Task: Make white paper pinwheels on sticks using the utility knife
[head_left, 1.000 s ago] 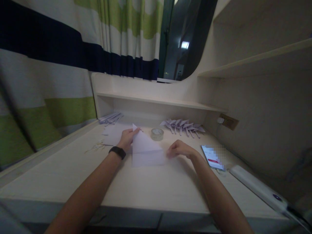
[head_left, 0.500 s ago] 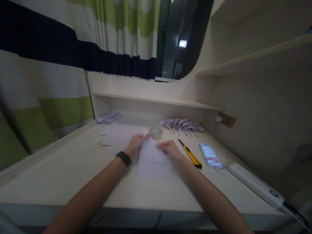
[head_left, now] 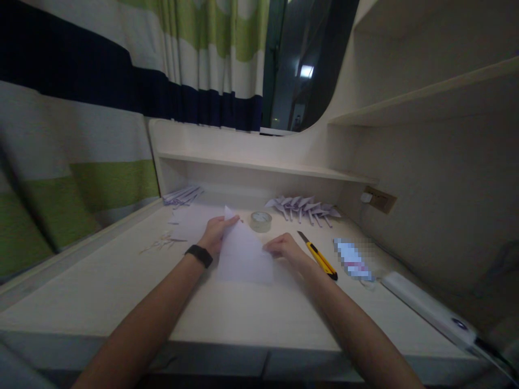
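Note:
A pale sheet of paper (head_left: 243, 256), partly folded to a point at its far end, lies on the light wooden desk (head_left: 101, 281) in front of me. My left hand (head_left: 214, 232), with a black band on its wrist, pinches the paper's far left edge near the point. My right hand (head_left: 286, 249) presses on the sheet's right edge with its fingers curled.
A roll of clear tape (head_left: 260, 221) sits just beyond the paper. A yellow utility knife (head_left: 318, 256) and a phone (head_left: 352, 259) lie to the right, with a white device (head_left: 430, 310) further right. Folded paper shapes (head_left: 304, 208) and paper strips (head_left: 182, 195) rest by the back shelf.
The right hand moved from the sheet's right corner to its middle and back out to the right edge. The left hand lifted the far point again. The utility knife came into view.

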Tool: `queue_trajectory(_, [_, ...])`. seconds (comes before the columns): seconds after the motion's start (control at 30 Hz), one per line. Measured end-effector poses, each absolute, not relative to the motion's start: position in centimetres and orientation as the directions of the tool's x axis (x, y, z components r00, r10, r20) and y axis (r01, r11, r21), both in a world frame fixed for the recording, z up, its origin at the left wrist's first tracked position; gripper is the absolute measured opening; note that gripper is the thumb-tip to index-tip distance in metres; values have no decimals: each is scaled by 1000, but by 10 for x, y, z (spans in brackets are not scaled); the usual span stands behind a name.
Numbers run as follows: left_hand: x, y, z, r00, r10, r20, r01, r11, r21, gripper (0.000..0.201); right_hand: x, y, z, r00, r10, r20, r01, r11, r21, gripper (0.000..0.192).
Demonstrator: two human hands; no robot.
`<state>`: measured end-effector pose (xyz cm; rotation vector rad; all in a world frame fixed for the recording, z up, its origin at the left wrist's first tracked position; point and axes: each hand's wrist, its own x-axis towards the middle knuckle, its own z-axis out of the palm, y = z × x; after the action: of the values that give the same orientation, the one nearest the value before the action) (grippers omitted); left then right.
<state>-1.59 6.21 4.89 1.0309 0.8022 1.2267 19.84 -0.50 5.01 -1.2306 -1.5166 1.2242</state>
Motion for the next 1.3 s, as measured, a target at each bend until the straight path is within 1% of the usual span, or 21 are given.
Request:
queue_trajectory(0.1, [-22, 69, 47, 138, 989, 42, -399, 16, 917, 23, 217, -1, 54, -301, 952, -53, 251, 25, -968, 14])
queue_trajectory(0.17, [-23, 71, 46, 111, 993, 35, -435, 17, 900, 22, 232, 3, 59, -359, 931, -66, 289, 44, -956, 17])
queue_trajectory(0.2, [-22, 71, 45, 102, 994, 31, -447, 18, 894, 22, 238, 5, 61, -365, 929, -60, 296, 55, -953, 19])
queue_trajectory(0.33, [-12, 64, 42, 119, 992, 35, -443, 21, 896, 23, 246, 10, 63, -221, 974, 52, 225, 103, -969, 30])
queue_trajectory(0.4, [-3, 57, 39, 150, 988, 42, -418, 25, 908, 24, 238, 9, 60, -226, 972, 67, 185, 111, -976, 37])
queue_trajectory(0.47, [7, 50, 37, 184, 982, 48, -384, 27, 923, 27, 225, 6, 55, -279, 959, 55, 165, 105, -981, 40])
queue_trajectory(0.6, [20, 43, 33, 310, 949, 64, -356, 54, 933, 35, 207, -1, 48, -242, 970, -38, 172, 4, -985, 37])
queue_trajectory(0.7, [15, 46, 39, 318, 941, 119, -389, 15, 921, 35, 211, -3, 52, -213, 974, -82, 197, -39, -980, 33])
queue_trajectory(0.77, [5, 49, 48, 282, 947, 157, -394, -35, 918, 36, 219, -4, 57, -282, 953, -110, 248, -39, -968, 31])
queue_trajectory(0.8, [-1, 50, 53, 278, 945, 172, -373, -59, 926, 37, 222, -4, 59, -344, 930, -132, 289, -30, -957, 30])
queue_trajectory(0.83, [-6, 50, 59, 307, 932, 195, -318, -92, 944, 37, 226, -4, 61, -409, 900, -154, 335, -9, -942, 30])
queue_trajectory(0.9, [-17, 49, 70, 416, 884, 215, -115, -183, 976, 33, 229, -4, 63, -507, 843, -181, 428, 63, -902, 29])
queue_trajectory(0.93, [-20, 47, 74, 506, 837, 206, 3, -240, 971, 31, 230, -4, 63, -536, 825, -180, 463, 110, -880, 28])
queue_trajectory(1.0, [-21, 42, 79, 696, 705, 134, 183, -354, 917, 28, 228, -3, 61, -577, 799, -167, 517, 199, -832, 28])
queue_trajectory(1.03, [-20, 39, 79, 769, 632, 95, 227, -409, 884, 26, 226, -3, 60, -596, 786, -167, 537, 235, -810, 29])
queue_trajectory(1.07, [-17, 36, 79, 820, 568, 70, 246, -459, 854, 24, 225, -2, 59, -614, 770, -171, 553, 265, -790, 29])
queue_trajectory(1.13, [-9, 30, 74, 870, 489, 60, 248, -540, 804, 20, 222, -1, 56, -644, 744, -178, 576, 320, -752, 32])
queue_trajectory(1.2, [-1, 26, 68, 888, 457, 59, 254, -592, 765, 19, 221, -1, 54, -657, 734, -172, 593, 363, -719, 33])
queue_trajectory(1.3, [6, 25, 58, 891, 453, 30, 294, -626, 722, 19, 219, -1, 52, -655, 740, -153, 608, 395, -689, 32])
